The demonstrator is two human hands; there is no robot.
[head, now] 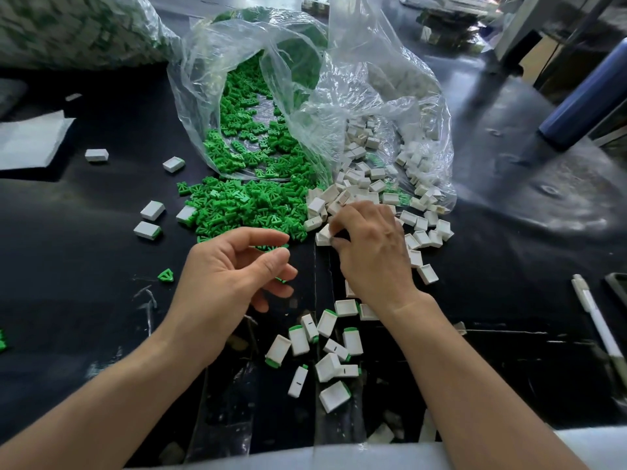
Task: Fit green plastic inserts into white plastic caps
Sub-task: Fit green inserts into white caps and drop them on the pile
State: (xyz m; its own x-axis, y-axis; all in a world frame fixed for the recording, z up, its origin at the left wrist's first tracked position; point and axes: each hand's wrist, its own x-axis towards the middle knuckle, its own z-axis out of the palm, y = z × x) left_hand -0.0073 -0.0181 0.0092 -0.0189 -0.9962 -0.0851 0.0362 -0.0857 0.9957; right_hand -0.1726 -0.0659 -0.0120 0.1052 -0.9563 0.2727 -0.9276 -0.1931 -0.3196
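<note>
A heap of green inserts (244, 201) spills from a clear plastic bag (237, 62) onto the black table (84, 266). To its right, white caps (359, 184) pour out of a second clear bag (390, 79). My right hand (373, 252) reaches palm down into the caps, its curled fingers pinching a white cap (324, 237) at the pile's near edge. My left hand (234, 269) hovers palm up just in front of the green heap, fingers loosely curled, nothing plainly held. A green sliver (280, 279) shows by its fingertips.
Several caps with green inserts fitted (325, 351) lie between my forearms, and a few more (149, 218) lie at the left. A loose green insert (165, 275), a white pen (593, 317), a dark blue cylinder (583, 96) and white paper (30, 137) are also on the table.
</note>
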